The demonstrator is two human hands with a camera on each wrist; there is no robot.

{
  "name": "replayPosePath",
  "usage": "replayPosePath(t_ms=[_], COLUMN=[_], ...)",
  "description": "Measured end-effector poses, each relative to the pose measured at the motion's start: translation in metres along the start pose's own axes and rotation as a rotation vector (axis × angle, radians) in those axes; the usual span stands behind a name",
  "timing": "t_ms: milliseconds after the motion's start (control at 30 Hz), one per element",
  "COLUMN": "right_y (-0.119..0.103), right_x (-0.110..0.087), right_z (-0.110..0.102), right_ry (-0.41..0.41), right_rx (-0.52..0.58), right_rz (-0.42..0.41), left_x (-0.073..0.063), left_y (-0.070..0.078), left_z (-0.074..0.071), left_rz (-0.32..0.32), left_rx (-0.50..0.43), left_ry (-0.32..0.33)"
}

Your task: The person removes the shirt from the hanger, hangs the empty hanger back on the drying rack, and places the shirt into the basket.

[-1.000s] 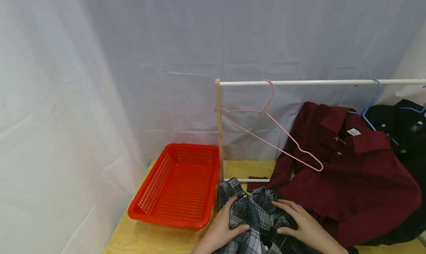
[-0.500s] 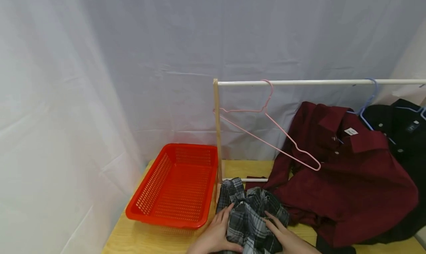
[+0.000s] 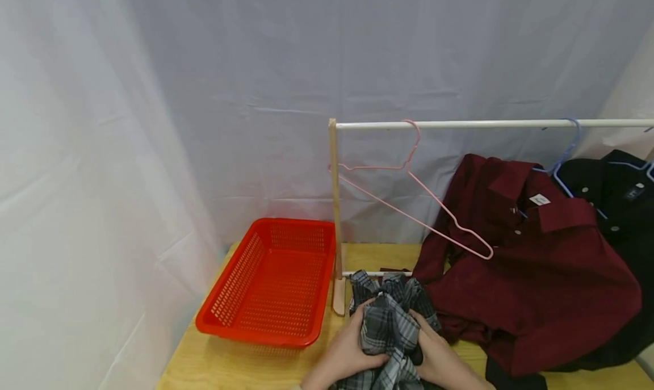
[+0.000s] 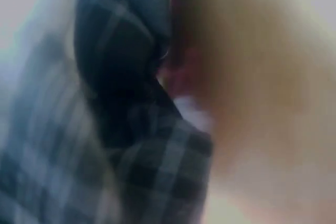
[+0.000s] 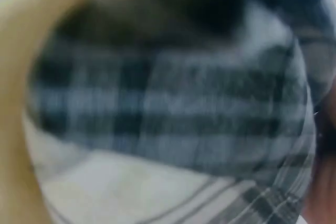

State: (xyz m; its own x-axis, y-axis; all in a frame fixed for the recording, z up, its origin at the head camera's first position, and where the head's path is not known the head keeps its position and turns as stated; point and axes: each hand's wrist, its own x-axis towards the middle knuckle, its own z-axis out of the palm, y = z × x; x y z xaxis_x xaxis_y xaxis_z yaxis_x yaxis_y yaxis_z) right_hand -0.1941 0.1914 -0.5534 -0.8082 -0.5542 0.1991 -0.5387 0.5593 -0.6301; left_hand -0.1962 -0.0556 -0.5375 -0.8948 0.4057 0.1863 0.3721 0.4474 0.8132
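A grey and black plaid shirt (image 3: 390, 330) is bunched up at the bottom of the head view, above the table's front part. From its left side my left hand (image 3: 347, 350) grips it, the thumb lying across the front of the folds. On the other side my right hand (image 3: 434, 356) holds the cloth, its fingers partly hidden by the bundle. Blurred plaid fabric (image 4: 157, 177) fills much of the left wrist view. In the right wrist view the plaid cloth (image 5: 173, 98) bulges close to the camera, with a pale patch below.
A red plastic basket (image 3: 278, 288) stands on the wooden table (image 3: 230, 367) to the left. Behind, a pink hanger (image 3: 409, 168) hangs from the white rail (image 3: 485, 124). A maroon shirt (image 3: 531, 282) and a black shirt (image 3: 618, 237) hang at right. Dark cloth (image 3: 511, 377) lies below them.
My hands have moved closer together and squeezed the plaid shirt into a narrower bundle, slightly raised. The rack's wooden foot now shows beside it. The basket and hanging clothes stay put.
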Motion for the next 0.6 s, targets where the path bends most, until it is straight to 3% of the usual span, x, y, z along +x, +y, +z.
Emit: replayPosePath(t_ms=[167,333,600], right_y=[-0.043,-0.062,-0.083], right_x=[0.007,0.012,0.034], right_z=[-0.025,-0.031,-0.031], right_ry=[0.158,0.258,0.329], right_rx=[-0.159,-0.207,-0.246], right_rz=[-0.032,-0.082,-0.163], left_x=[0.005,0.004,-0.001], left_y=[0.020,0.037,0.046], left_z=[-0.018,-0.031,-0.061], left_rz=[0.110,0.126,0.143], left_rx=[-0.126,-0.149,-0.127], left_ry=[0.072,0.140,0.205])
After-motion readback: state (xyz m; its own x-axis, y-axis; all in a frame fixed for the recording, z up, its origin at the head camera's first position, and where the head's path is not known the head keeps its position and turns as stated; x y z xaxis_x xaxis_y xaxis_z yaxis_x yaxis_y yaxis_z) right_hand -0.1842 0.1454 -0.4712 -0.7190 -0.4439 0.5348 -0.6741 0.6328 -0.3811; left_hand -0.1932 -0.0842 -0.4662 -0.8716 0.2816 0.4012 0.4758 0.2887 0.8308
